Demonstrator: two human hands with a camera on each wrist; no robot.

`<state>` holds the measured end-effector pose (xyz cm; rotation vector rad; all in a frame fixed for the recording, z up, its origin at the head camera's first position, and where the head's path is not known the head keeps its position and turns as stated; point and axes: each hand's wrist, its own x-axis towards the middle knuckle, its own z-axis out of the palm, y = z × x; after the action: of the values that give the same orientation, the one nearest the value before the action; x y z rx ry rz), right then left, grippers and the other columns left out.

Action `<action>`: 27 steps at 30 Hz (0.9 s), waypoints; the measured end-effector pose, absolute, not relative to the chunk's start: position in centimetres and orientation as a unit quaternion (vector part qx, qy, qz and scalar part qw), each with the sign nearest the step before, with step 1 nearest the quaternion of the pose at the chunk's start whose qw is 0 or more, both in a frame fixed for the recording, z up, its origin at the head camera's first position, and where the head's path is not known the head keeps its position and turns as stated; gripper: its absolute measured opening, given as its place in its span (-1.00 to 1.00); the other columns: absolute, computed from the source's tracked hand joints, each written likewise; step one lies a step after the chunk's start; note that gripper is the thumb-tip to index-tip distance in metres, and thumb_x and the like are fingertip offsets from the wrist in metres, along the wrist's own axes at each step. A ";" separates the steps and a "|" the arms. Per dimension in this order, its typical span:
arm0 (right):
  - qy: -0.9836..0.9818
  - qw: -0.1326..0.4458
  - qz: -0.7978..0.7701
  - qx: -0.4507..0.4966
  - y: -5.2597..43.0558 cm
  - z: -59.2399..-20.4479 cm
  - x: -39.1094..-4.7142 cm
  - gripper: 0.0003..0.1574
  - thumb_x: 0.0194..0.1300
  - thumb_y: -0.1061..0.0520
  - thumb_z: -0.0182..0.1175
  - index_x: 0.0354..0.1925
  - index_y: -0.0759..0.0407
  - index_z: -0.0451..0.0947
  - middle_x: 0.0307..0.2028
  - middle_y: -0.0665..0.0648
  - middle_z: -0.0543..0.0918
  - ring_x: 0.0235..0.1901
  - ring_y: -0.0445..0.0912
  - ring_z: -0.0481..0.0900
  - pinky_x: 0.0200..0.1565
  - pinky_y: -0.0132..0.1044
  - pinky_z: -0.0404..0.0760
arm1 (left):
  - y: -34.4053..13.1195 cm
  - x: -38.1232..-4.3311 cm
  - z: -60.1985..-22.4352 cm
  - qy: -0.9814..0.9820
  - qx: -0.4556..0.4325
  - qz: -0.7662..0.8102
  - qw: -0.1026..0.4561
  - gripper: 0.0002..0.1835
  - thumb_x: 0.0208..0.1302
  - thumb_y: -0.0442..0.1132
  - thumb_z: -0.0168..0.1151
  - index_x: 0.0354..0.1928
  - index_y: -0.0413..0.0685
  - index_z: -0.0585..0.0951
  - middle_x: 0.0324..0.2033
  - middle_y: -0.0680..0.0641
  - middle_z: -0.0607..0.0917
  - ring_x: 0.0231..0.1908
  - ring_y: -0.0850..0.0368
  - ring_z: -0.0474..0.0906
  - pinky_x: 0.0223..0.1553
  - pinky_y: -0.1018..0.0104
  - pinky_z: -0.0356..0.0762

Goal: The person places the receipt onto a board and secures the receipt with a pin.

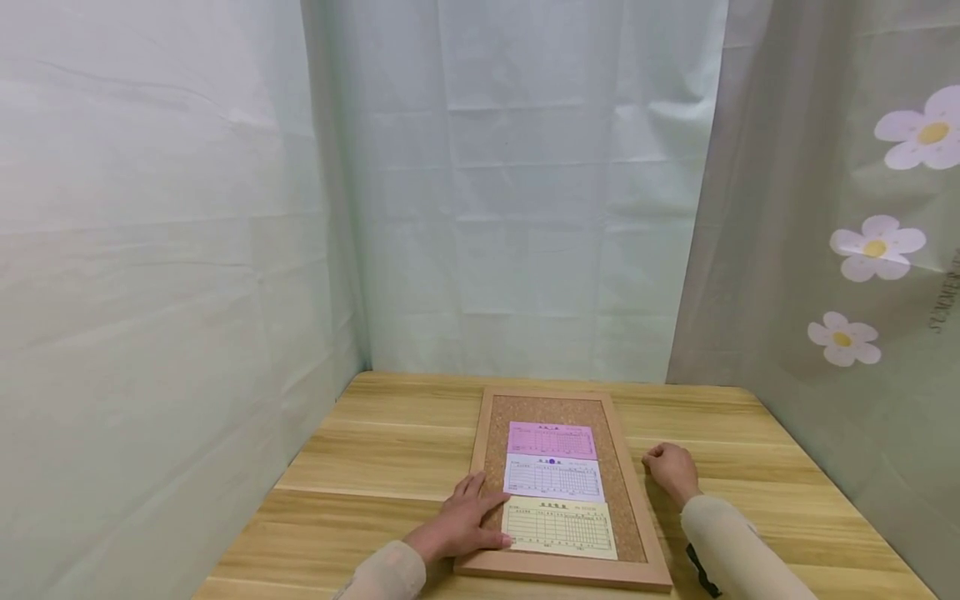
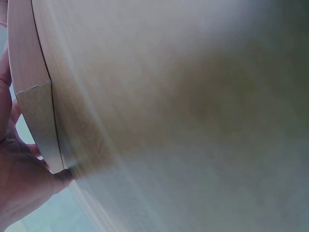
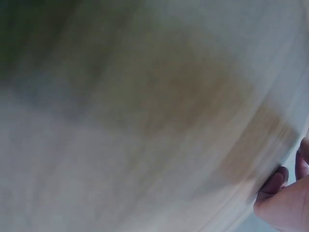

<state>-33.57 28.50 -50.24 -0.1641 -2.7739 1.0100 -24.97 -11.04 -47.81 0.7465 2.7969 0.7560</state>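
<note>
A cork board [image 1: 547, 408] in a wooden frame lies flat on the table. On its cork are three printed form slips, one below another: a pink slip [image 1: 551, 440], a pale lilac slip [image 1: 553, 481] with a purple push pin [image 1: 552, 461] at its top, and a pale yellow slip [image 1: 558, 529]. My left hand [image 1: 465, 521] rests over the board's left edge, fingers spread, thumb and forefinger tips at the yellow slip's left side. Right of the frame, my right hand [image 1: 671, 471] is low over the table with fingers curled; I cannot tell whether its fingertips hold something small.
The wood-grain table [image 1: 405, 433] extends to both sides of the board. Pale cloth sheets [image 1: 525, 208] hang behind and at the sides, the right one printed with flowers [image 1: 873, 248]. A black strap [image 1: 702, 571] shows below the right sleeve.
</note>
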 end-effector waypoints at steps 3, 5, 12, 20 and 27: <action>-0.932 0.100 0.344 -0.054 28.5 -50.4 -33.5 -0.82 0.33 0.18 0.21 -0.33 0.30 0.61 -0.39 0.14 0.62 -0.36 0.02 0.52 -0.28 -0.11 0.45 | -11.0 -25.0 -47.9 0.932 0.249 0.250 0.075 -0.26 0.17 0.17 0.39 0.35 0.03 0.49 0.45 -0.41 0.11 0.44 -0.39 -0.06 0.28 -0.38 0.06; -0.930 0.098 0.349 -0.059 28.0 -49.6 -32.9 -0.82 0.34 0.20 0.19 -0.32 0.33 0.61 -0.39 0.16 0.61 -0.35 0.04 0.50 -0.28 -0.12 0.43 | -11.1 -25.0 -47.9 0.932 0.250 0.250 0.076 -0.26 0.17 0.17 0.39 0.35 0.03 0.49 0.45 -0.41 0.11 0.44 -0.39 -0.06 0.28 -0.38 0.05; -0.925 0.113 0.359 -0.058 28.3 -49.7 -32.9 -0.80 0.31 0.19 0.22 -0.33 0.34 0.63 -0.43 0.14 0.62 -0.39 0.02 0.49 -0.34 -0.18 0.42 | -11.1 -25.0 -48.1 0.932 0.246 0.256 0.075 -0.25 0.17 0.18 0.39 0.35 0.04 0.50 0.45 -0.40 0.11 0.44 -0.39 -0.06 0.29 -0.37 0.04; -0.909 0.106 0.398 -0.064 28.5 -49.5 -32.6 -0.83 0.28 0.22 0.25 -0.30 0.38 0.62 -0.51 0.10 0.63 -0.53 -0.09 0.54 -0.48 -0.25 0.49 | -11.1 -25.1 -48.4 0.931 0.247 0.259 0.073 -0.25 0.16 0.17 0.40 0.35 0.03 0.49 0.45 -0.40 0.11 0.44 -0.38 -0.06 0.29 -0.37 0.04; -0.896 0.097 0.427 -0.074 28.3 -49.3 -32.7 -0.84 0.29 0.23 0.27 -0.27 0.37 0.64 -0.47 0.14 0.64 -0.53 -0.09 0.54 -0.49 -0.27 0.51 | -11.1 -25.0 -48.1 0.930 0.247 0.263 0.076 -0.26 0.17 0.17 0.39 0.35 0.01 0.49 0.45 -0.41 0.10 0.44 -0.40 -0.07 0.29 -0.39 0.03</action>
<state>-32.70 28.34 -49.28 -0.2191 -2.6537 1.2639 -25.03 -11.14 -48.10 0.7399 2.7879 0.7884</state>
